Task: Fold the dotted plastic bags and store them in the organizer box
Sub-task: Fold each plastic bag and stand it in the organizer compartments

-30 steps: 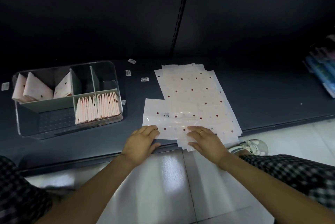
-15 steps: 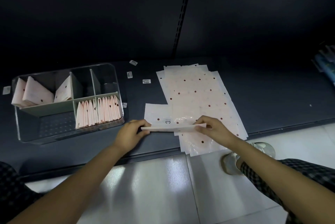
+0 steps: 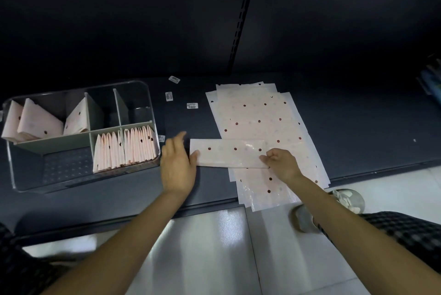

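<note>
Both hands are down on the dark shelf (image 3: 358,132), working one folded strip (image 3: 229,153) of dotted plastic bag. Left hand (image 3: 177,165) is flat and spread, fingers straight, with the thumb tip touching the strip's left end, not really gripping anything. Right hand (image 3: 280,163) has its fingers curled and pinches the strip's right end near the lower edge.

That strip lies crosswise, long and narrow, its right part overlapping the stack of unfolded dotted bags (image 3: 260,122), which fans out toward the back of the shelf and hangs a bit over the front edge.

Off to the left sits the clear organizer box (image 3: 148,113) with grey dividers. Front right compartment is packed with folded bags (image 3: 124,149) standing upright in a row. Back left compartment has a few bigger triangular folded bags (image 3: 38,122) leaning against each other, the back right one looks bare, and the front left shows only the box floor.

Three small white stickers (image 3: 192,105) lie on the shelf between box and stack. Below the shelf edge there's pale glossy floor tile (image 3: 202,247), plus a checked sleeve (image 3: 405,235) at lower right.
</note>
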### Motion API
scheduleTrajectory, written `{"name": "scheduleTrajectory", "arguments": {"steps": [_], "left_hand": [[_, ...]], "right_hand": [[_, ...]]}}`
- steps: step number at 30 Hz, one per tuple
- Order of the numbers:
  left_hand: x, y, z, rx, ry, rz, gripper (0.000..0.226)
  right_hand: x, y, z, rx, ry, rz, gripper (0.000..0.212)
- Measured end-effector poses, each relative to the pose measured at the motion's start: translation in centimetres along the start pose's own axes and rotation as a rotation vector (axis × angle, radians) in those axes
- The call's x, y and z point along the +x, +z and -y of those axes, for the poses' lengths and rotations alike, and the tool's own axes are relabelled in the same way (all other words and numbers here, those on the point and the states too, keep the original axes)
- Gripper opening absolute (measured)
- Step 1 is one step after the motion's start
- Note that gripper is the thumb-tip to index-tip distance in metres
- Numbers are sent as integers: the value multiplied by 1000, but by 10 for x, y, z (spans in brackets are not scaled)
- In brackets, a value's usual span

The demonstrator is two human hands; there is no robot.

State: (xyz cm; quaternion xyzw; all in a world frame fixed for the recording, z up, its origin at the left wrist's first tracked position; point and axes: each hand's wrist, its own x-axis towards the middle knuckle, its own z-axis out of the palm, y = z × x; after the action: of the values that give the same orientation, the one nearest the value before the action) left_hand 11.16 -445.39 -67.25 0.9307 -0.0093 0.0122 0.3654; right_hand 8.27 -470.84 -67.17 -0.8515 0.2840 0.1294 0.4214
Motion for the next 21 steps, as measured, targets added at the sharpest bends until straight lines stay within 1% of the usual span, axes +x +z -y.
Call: {"name": "scheduleTrajectory", "arguments": {"steps": [1, 2, 3, 4, 5, 7, 9, 11, 14, 16, 17, 18, 19, 20, 21], "left_hand": [[-5, 2, -3, 45, 98, -39, 49], [-9, 6, -6, 81, 201, -22, 50], [-12, 10, -7, 124, 300, 60, 51], [-14, 15, -8, 196, 382, 178, 54], [-15, 22, -7, 288, 432, 297, 60], [-13, 33, -4, 442, 443, 452, 71], [-9, 38, -1, 537, 412, 523, 77], [-7, 38, 3, 608, 423, 564, 81], [-12, 37, 9, 679, 460, 577, 84], [-15, 37, 11, 689, 473, 570, 84], [-15, 38, 12, 690, 478, 565, 84], [-15, 38, 12, 692, 481, 564, 84], [-16, 37, 12, 693, 482, 566, 83], [-16, 37, 12, 691, 483, 566, 83], [-16, 37, 11, 693, 484, 564, 83]], "right_hand": [[1, 0, 1, -10, -1, -2, 20], [1, 0, 1, -18, -4, -1, 20], [1, 0, 0, -24, -5, 0, 20], [0, 0, 0, -24, -5, 0, 19], [-1, -1, -1, -17, -3, -2, 18], [-3, -1, -1, 6, -3, -5, 21], [-5, -2, -1, 11, -11, -6, 28], [-6, -1, -1, 5, -15, -10, 31], [-5, -1, 1, -54, -33, -5, 33], [-6, 2, 3, -106, -22, -7, 28], [-8, 4, 5, -128, -16, -35, 20], [-11, 7, 7, -152, -30, -103, 12], [-15, 11, 9, -181, -76, -214, 14], [-18, 17, 12, -208, -165, -322, 22], [-23, 24, 17, -229, -288, -389, 27]]}}
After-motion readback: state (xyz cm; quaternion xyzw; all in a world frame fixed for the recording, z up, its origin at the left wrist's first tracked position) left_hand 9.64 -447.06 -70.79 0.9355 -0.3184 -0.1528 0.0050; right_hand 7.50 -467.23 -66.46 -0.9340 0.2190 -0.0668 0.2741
